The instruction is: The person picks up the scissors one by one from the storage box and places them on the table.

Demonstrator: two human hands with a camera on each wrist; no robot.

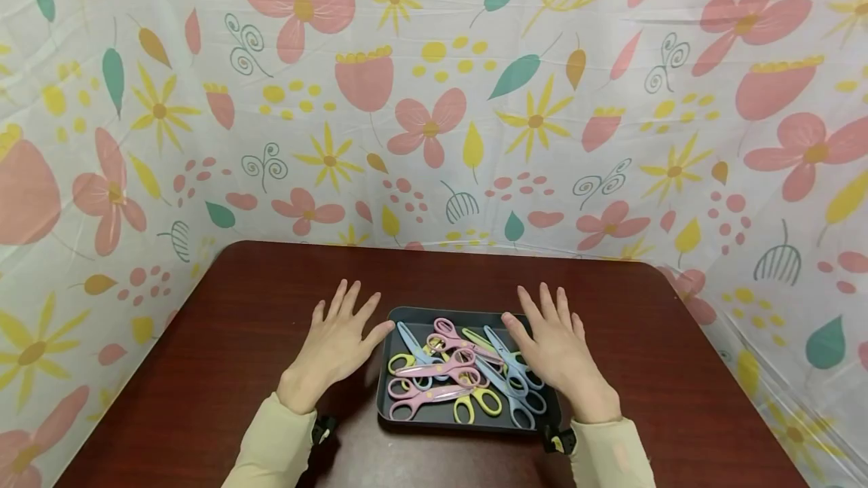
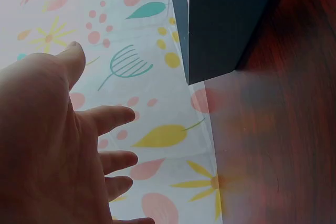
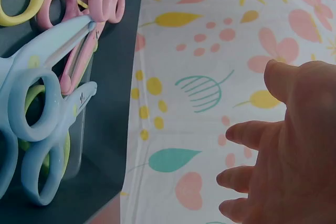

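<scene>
A dark grey tray point(image 1: 447, 425) on the table holds several pairs of children's scissors in pink, blue and yellow-green, piled over one another. Among them are pink scissors point(image 1: 434, 391), blue scissors point(image 1: 415, 345) and yellow scissors point(image 1: 487, 400). My left hand point(image 1: 335, 345), fingers spread, is just left of the tray with its thumb near the tray's left edge. On the other side my right hand point(image 1: 556, 345) is spread too, overlapping the tray's right edge in the head view. Neither hand holds anything. The right wrist view shows blue scissors point(image 3: 39, 98) close to the tray wall.
The brown wooden table point(image 1: 271, 285) has rounded far corners. A curtain point(image 1: 434, 194) printed with flowers and leaves hangs behind it and along both sides. Dark wrist bands point(image 1: 324, 428) show at the light sleeves point(image 1: 278, 443).
</scene>
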